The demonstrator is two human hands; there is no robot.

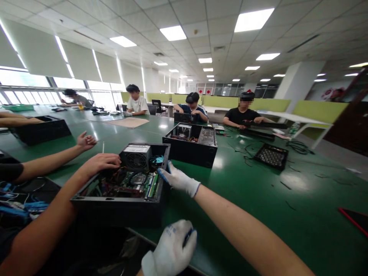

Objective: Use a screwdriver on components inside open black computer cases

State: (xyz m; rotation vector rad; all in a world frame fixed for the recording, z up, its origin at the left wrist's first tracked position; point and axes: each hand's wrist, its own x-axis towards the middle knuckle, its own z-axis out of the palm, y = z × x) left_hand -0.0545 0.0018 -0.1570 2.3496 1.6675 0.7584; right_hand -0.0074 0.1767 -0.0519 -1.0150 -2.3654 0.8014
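An open black computer case (115, 211) lies in front of me, showing a green circuit board (139, 179), a power supply (136, 156) and a fan with blue blades (157, 159). My right hand (181, 180), in a white glove with blue on its fingers, grips the case's right rim, fingertips at the edge. Near the table's front edge is my left hand (172, 247), also gloved, its fingers curled; whatever is inside them, if anything, is hidden. It is apart from the case.
A neighbour's bare hand (106, 161) rests at the case's left rim, another (86, 141) hovers behind it. A second open case (191, 151) stands behind mine on the green table (244, 199). Cables (300, 147) and a black metal part (271, 156) lie right. People sit across.
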